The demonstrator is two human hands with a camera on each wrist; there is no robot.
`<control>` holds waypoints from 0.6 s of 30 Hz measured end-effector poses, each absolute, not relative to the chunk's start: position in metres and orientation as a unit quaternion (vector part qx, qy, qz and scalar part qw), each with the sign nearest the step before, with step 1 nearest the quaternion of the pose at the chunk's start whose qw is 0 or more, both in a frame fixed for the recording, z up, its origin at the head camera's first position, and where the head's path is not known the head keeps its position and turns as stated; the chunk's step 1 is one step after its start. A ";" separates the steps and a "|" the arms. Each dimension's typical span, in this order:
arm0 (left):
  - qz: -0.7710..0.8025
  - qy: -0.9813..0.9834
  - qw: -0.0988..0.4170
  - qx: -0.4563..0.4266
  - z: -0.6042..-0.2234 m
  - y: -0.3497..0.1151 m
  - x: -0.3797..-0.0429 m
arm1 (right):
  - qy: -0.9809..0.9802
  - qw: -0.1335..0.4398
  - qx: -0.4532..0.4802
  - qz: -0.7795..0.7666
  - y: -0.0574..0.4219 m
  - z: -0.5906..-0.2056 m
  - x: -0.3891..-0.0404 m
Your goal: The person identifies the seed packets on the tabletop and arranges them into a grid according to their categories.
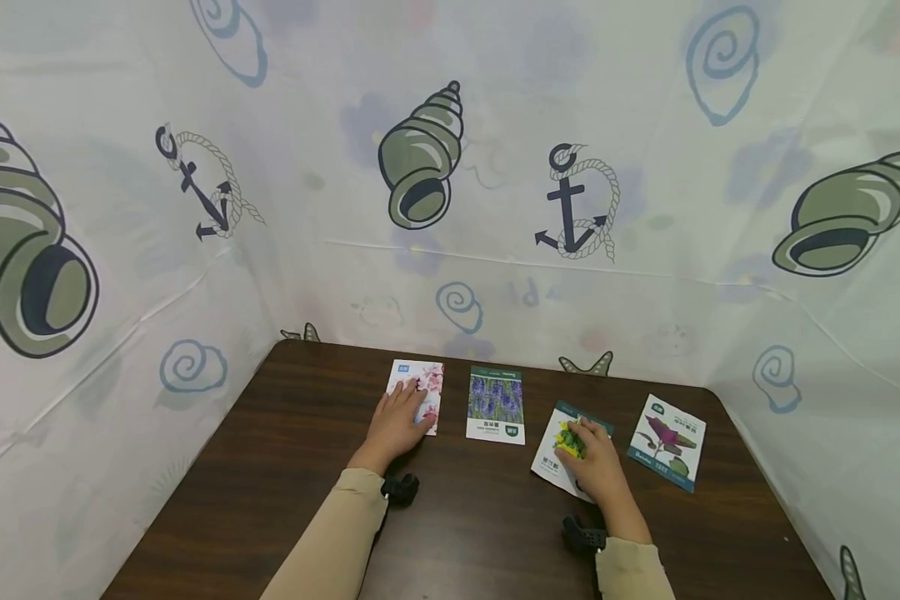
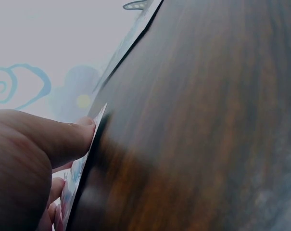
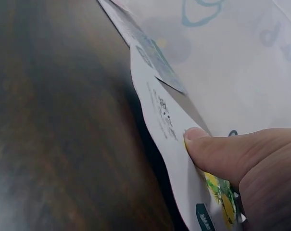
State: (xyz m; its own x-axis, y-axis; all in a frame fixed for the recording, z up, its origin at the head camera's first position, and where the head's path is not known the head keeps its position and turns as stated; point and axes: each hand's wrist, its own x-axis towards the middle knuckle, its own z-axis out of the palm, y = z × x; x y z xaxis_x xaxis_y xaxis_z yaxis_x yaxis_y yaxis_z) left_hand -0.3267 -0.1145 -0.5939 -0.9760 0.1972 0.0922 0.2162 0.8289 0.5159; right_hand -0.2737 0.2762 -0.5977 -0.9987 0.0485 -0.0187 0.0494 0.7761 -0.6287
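At the far side of the table, my left hand (image 1: 399, 423) rests on a flat seed packet (image 1: 434, 377) printed with pink blossoms. Its fingers reach over the printed face, and the thumb (image 2: 70, 139) lies close to the near edge. To the right, my right hand (image 1: 594, 462) touches a white seed packet (image 1: 551, 468) showing yellow flowers. Thumb and fingers are spread over the picture. In the right wrist view the thumb (image 3: 217, 151) presses on this packet's face, and its edge is wavy, with dark shadow beneath.
Between the hands lies a packet with purple flower spikes (image 1: 495, 404). Another packet with a magenta flower (image 1: 667, 442) lies at an angle on the far right. The dark wood table (image 1: 285, 500) meets a printed cloth (image 1: 510, 308) at its back edge.
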 end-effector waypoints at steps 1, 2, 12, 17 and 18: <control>-0.272 -0.956 0.018 -0.108 -0.594 -0.114 -0.327 | 0.942 0.004 0.025 -0.334 0.276 -0.597 -0.273; -0.271 -0.956 0.018 -0.108 -0.594 -0.114 -0.327 | 0.942 0.007 0.024 -0.335 0.276 -0.596 -0.272; -0.269 -0.957 0.021 -0.110 -0.595 -0.114 -0.329 | 0.942 0.014 0.013 -0.336 0.273 -0.593 -0.264; -0.267 -0.957 0.019 -0.110 -0.597 -0.115 -0.329 | 0.941 0.017 0.014 -0.338 0.272 -0.595 -0.260; -0.266 -0.957 0.020 -0.110 -0.597 -0.115 -0.329 | 0.942 0.015 0.014 -0.336 0.272 -0.595 -0.259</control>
